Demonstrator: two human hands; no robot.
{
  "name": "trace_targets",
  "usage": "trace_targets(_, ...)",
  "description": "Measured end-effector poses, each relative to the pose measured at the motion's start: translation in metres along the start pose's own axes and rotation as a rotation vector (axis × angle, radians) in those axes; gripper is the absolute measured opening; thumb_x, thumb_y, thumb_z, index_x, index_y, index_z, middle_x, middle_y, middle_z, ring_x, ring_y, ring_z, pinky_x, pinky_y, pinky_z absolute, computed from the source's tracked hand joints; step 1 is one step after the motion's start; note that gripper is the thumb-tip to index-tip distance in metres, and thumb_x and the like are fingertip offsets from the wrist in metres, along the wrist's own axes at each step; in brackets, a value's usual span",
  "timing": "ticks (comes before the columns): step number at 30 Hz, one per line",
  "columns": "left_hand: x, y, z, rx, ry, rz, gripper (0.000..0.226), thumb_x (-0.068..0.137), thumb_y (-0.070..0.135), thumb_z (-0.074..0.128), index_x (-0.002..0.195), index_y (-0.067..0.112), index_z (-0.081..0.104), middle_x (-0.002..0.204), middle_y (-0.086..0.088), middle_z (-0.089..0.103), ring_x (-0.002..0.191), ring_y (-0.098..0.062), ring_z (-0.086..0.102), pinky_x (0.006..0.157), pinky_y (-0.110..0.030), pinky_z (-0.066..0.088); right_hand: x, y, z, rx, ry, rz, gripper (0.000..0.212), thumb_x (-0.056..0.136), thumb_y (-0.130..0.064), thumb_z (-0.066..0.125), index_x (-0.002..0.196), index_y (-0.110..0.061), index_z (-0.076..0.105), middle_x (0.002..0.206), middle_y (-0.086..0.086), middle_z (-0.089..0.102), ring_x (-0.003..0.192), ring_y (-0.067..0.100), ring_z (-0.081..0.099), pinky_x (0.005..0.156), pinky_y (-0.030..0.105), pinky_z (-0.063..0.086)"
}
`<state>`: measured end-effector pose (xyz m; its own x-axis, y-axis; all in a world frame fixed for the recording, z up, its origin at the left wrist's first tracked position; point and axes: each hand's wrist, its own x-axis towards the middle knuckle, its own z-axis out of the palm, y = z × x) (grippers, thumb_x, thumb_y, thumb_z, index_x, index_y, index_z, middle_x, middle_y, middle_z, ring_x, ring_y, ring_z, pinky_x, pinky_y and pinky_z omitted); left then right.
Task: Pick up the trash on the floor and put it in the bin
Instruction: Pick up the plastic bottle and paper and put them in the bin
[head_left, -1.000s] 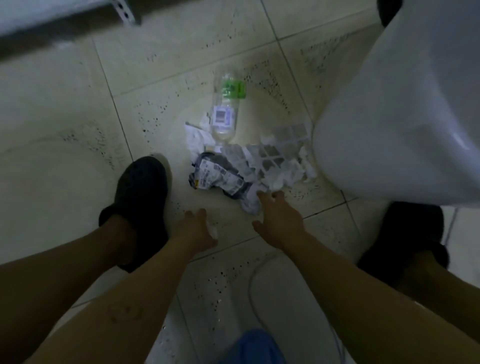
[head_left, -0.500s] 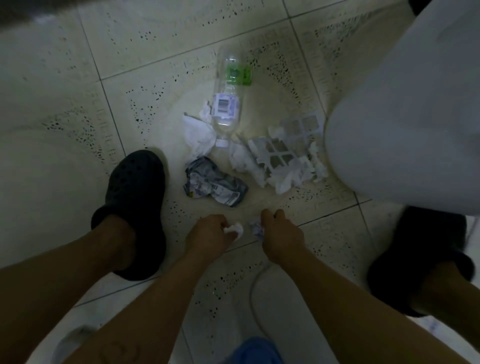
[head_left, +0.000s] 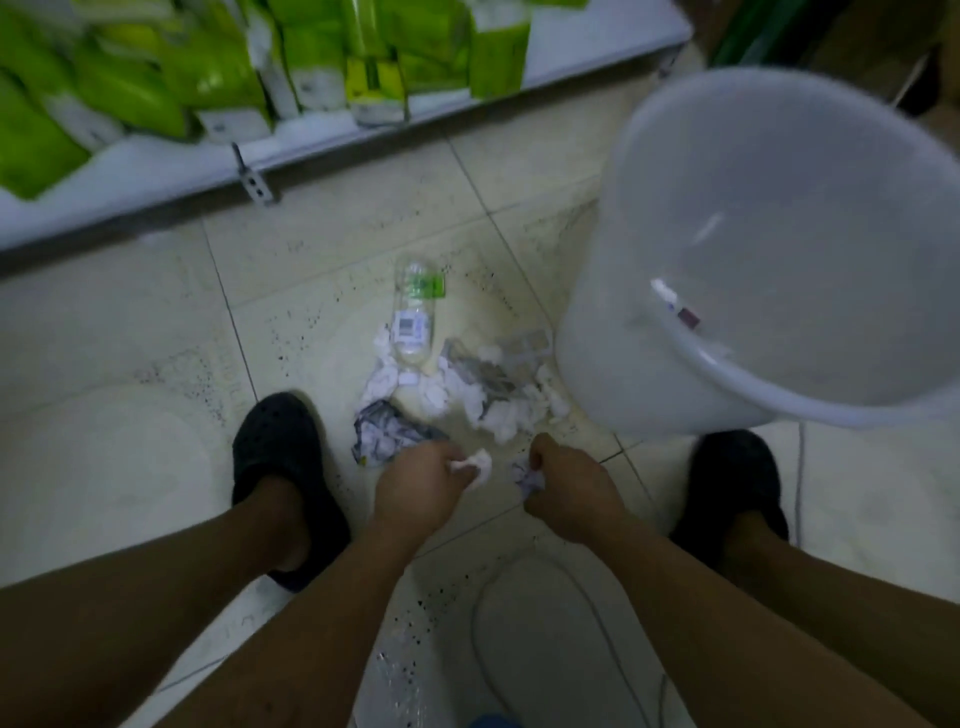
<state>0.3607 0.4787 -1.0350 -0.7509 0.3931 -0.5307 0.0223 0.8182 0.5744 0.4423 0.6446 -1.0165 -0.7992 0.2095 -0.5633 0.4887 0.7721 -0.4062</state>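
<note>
**Floor litter: two scraps in hand, most still down**

1. Left hand (head_left: 421, 488): fingers curled round a white paper scrap (head_left: 479, 461), lifted clear of the tiles.
2. Right hand (head_left: 571, 488): clenched on a crumpled scrap (head_left: 527, 480). Neither scrap is binned yet.
3. Dark wrapper (head_left: 389, 434): crumpled on the floor, just beyond the left hand, untouched.
4. White tissue heap (head_left: 498, 410): loose wads spread across the tile between the wrapper and the bin's foot; some grey flattened packaging is mixed in.
5. Plastic bottle (head_left: 413, 317): lying on its side, green label, at the far edge of the heap.
6. Bin (head_left: 597, 364): translucent white pail, standing right of the litter, mouth open. A few small pieces (head_left: 675, 306) already lie inside.
7. Shelf (head_left: 156, 171): green packages, not part of the job.

Assessment: early stage. Likely next is carrying both scraps to the bin; wrapper, tissues and bottle remain.
</note>
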Motion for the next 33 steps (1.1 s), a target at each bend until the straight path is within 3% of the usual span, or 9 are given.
trace_targets(3, -0.013, 0.037, -0.035, 0.022, 0.067, 0.048, 0.022, 0.084, 0.041, 0.065, 0.088, 0.021, 0.073, 0.082, -0.003, 0.071, 0.078, -0.019, 0.064, 0.061, -0.023, 0.043, -0.026, -0.019, -0.049, -0.008, 0.141, -0.065, 0.019, 0.083, -0.024, 0.062, 0.094, -0.012, 0.052, 0.091, 0.009, 0.058, 0.077, 0.024, 0.054, 0.062, 0.027, 0.041)
trace_targets(5, -0.023, 0.063, -0.057, 0.054, 0.123, 0.086, 0.023, 0.082, 0.042, 0.067, 0.094, 0.024, 0.074, 0.087, -0.001, 0.073, 0.077, -0.015, 0.064, 0.062, -0.02, 0.042, -0.045, -0.033, -0.082, -0.03, 0.226, -0.123, 0.023, 0.083, -0.023, 0.062, 0.101, -0.012, 0.053, 0.098, 0.011, 0.057, 0.083, 0.029, 0.058, 0.07, 0.032, 0.046)
trace_targets(7, -0.035, 0.092, -0.077, 0.074, 0.196, 0.14, 0.024, 0.081, 0.043, 0.068, 0.097, 0.026, 0.074, 0.09, 0.002, 0.073, 0.075, -0.012, 0.062, 0.064, -0.02, 0.043, -0.063, -0.044, -0.112, -0.086, 0.342, -0.19, 0.025, 0.083, -0.023, 0.061, 0.103, -0.014, 0.05, 0.099, 0.01, 0.055, 0.081, 0.03, 0.058, 0.067, 0.033, 0.045)
trace_targets(13, -0.066, 0.169, -0.116, 0.059, 0.417, 0.297, 0.014, 0.077, 0.039, 0.069, 0.081, 0.031, 0.059, 0.069, 0.011, 0.06, 0.067, -0.014, 0.058, 0.052, -0.023, 0.037, -0.109, -0.044, -0.197, -0.11, 0.646, -0.2, 0.024, 0.081, -0.024, 0.064, 0.1, -0.022, 0.05, 0.098, 0.007, 0.057, 0.082, 0.029, 0.059, 0.068, 0.033, 0.046)
trace_targets(17, -0.069, 0.211, -0.116, 0.052, 0.463, 0.38, 0.017, 0.076, 0.03, 0.066, 0.081, 0.028, 0.05, 0.071, 0.005, 0.065, 0.071, -0.023, 0.06, 0.06, -0.034, 0.047, -0.127, -0.008, -0.242, 0.021, 0.756, -0.105, 0.03, 0.081, -0.032, 0.067, 0.106, -0.026, 0.053, 0.098, 0.004, 0.061, 0.083, 0.022, 0.057, 0.072, 0.03, 0.045)
trace_targets(24, -0.048, 0.273, -0.063, 0.149, 0.391, 0.44, 0.018, 0.073, 0.036, 0.065, 0.078, 0.028, 0.05, 0.073, 0.004, 0.064, 0.071, -0.023, 0.06, 0.055, -0.029, 0.041, -0.131, 0.058, -0.257, 0.277, 0.667, 0.057, 0.025, 0.079, -0.029, 0.069, 0.103, -0.026, 0.062, 0.1, 0.003, 0.066, 0.083, 0.019, 0.056, 0.073, 0.027, 0.041)
trace_targets(28, -0.031, 0.298, -0.034, 0.269, 0.371, 0.484, 0.035, 0.076, 0.038, 0.067, 0.108, 0.033, 0.055, 0.101, 0.003, 0.068, 0.095, -0.023, 0.062, 0.072, -0.033, 0.05, -0.129, 0.076, -0.262, 0.329, 0.608, 0.087, 0.043, 0.081, -0.023, 0.068, 0.124, -0.025, 0.059, 0.129, 0.002, 0.06, 0.11, 0.022, 0.055, 0.099, 0.032, 0.043)
trace_targets(30, -0.028, 0.298, -0.026, 0.42, 0.395, 0.526, 0.051, 0.076, 0.041, 0.068, 0.123, 0.029, 0.051, 0.118, -0.002, 0.062, 0.109, -0.025, 0.056, 0.082, -0.038, 0.049, -0.13, 0.082, -0.257, 0.3, 0.528, 0.122, 0.054, 0.08, -0.025, 0.069, 0.132, -0.026, 0.053, 0.137, 0.003, 0.053, 0.112, 0.022, 0.053, 0.097, 0.03, 0.043)
trace_targets(33, -0.032, 0.284, -0.024, 0.504, 0.411, 0.504, 0.052, 0.077, 0.047, 0.065, 0.123, 0.027, 0.053, 0.125, -0.004, 0.058, 0.116, -0.027, 0.05, 0.089, -0.04, 0.045, -0.131, 0.08, -0.25, 0.226, 0.451, 0.107, 0.063, 0.079, -0.03, 0.071, 0.136, -0.025, 0.046, 0.139, 0.004, 0.05, 0.112, 0.023, 0.053, 0.093, 0.03, 0.042)
